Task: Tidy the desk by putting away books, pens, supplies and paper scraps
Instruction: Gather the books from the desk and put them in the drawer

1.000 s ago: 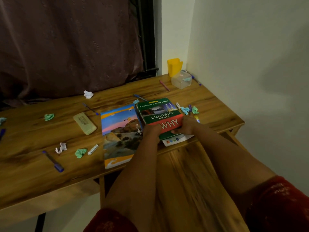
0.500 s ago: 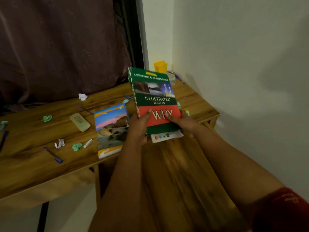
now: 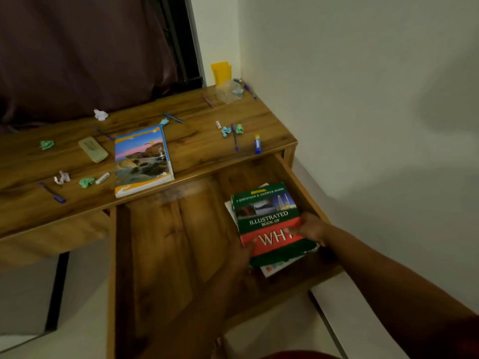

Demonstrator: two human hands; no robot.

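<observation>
In the open drawer (image 3: 181, 242), both hands, left hand (image 3: 242, 255) and right hand (image 3: 309, 229), held the green book (image 3: 269, 224) by its near edges above a white booklet (image 3: 278, 268), which an uneven release could likely crumple.

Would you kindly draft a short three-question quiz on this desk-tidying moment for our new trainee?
1. True or false: the green and red book lies inside the open drawer.
2. Which hands hold that book? A) left hand only B) right hand only C) both
3. Fill in: the landscape-cover book lies on the ____.

Key: 1 true; 2 C; 3 desk
</observation>
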